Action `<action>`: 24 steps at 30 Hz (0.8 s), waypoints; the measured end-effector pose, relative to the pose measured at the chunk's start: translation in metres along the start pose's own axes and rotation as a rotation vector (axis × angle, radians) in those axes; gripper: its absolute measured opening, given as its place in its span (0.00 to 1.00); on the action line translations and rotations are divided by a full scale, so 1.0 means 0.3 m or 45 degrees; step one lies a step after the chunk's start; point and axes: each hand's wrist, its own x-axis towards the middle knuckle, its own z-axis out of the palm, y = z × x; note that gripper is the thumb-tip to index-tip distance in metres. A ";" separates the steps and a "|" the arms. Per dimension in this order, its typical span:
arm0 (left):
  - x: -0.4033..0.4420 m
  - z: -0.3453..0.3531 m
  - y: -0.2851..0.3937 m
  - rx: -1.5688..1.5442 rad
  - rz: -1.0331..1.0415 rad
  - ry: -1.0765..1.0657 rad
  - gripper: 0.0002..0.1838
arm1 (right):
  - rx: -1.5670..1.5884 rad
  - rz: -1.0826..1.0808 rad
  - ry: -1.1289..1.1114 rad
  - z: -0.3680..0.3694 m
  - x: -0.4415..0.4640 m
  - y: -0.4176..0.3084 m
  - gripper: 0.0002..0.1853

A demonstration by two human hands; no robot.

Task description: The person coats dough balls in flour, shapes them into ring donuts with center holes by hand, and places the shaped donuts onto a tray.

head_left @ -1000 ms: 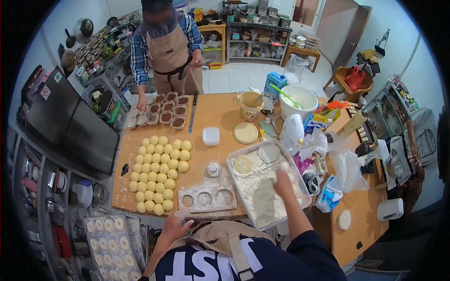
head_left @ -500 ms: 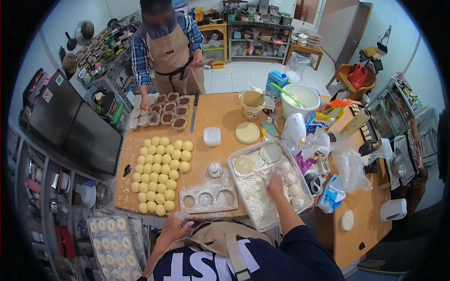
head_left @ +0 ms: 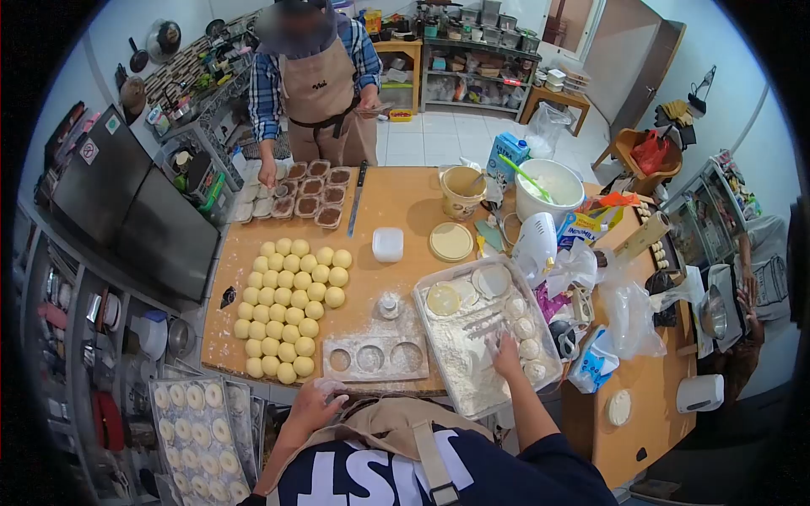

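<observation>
My right hand (head_left: pixel 508 357) is in the flour (head_left: pixel 462 358) inside a white tray (head_left: pixel 424 314), its floury fingers stretched out and apart. Beside it, along the tray's right side, lie several flour-dusted dough balls (head_left: pixel 529 349). Round discs, one a yellowish lid (head_left: pixel 442 298), rest at the tray's far end. My left hand (head_left: pixel 315 403) hangs at the table's near edge, loosely bent, with flour on the fingertips and nothing visible in it. Just beyond it lies a floured board with three round hollows (head_left: pixel 371 358). A small white floury object (head_left: pixel 388 305) stands behind the board.
Rows of yellow dough balls (head_left: pixel 291 308) cover the table's left. Across the table, a person (head_left: pixel 316 80) reaches toward brown-filled containers (head_left: pixel 308 205) near a knife (head_left: pixel 358 198). A tub (head_left: pixel 462 192), white bowl (head_left: pixel 548 190) and mixer (head_left: pixel 536 249) stand behind the tray. Ring-shaped dough trays (head_left: pixel 198 434) stand lower left.
My right hand has drawn back toward me through the flour, and finger-like grooves now show there. My left hand stays near the table edge. The whole view has shifted slightly.
</observation>
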 end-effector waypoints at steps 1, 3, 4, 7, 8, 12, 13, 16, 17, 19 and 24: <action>0.013 -0.026 0.023 -0.031 -0.012 -0.024 0.13 | -0.046 0.042 -0.017 0.026 -0.015 0.012 0.31; 0.014 -0.033 0.016 -0.053 -0.021 -0.031 0.14 | 0.004 -0.068 -0.066 0.098 -0.065 0.031 0.30; 0.016 -0.024 -0.009 -0.044 -0.016 -0.014 0.14 | 0.102 -0.221 -0.096 0.145 -0.100 0.021 0.30; 0.020 -0.028 -0.040 0.025 -0.009 0.029 0.16 | 0.408 -0.295 -0.174 0.126 -0.138 -0.127 0.28; 0.018 -0.035 -0.047 0.056 -0.012 0.041 0.16 | 0.513 -0.255 -0.202 0.099 -0.146 -0.183 0.26; -0.002 -0.036 -0.129 0.040 0.005 0.044 0.17 | 0.099 -0.103 0.081 0.033 -0.115 -0.083 0.25; 0.000 -0.057 -0.130 0.060 -0.003 0.030 0.17 | -0.116 -0.089 0.076 -0.015 -0.116 -0.093 0.25; -0.006 -0.128 -0.156 0.030 -0.037 0.065 0.16 | -0.344 0.200 -0.054 -0.129 -0.103 -0.201 0.28; -0.015 -0.147 -0.169 0.001 -0.045 0.086 0.15 | -0.376 0.353 -0.070 -0.139 -0.081 -0.243 0.29; -0.047 -0.177 -0.209 0.019 -0.068 0.135 0.14 | -0.344 0.148 0.164 -0.098 -0.059 -0.238 0.29; -0.117 -0.305 -0.301 0.027 -0.124 0.218 0.13 | -0.149 -0.559 0.299 0.103 0.129 -0.596 0.30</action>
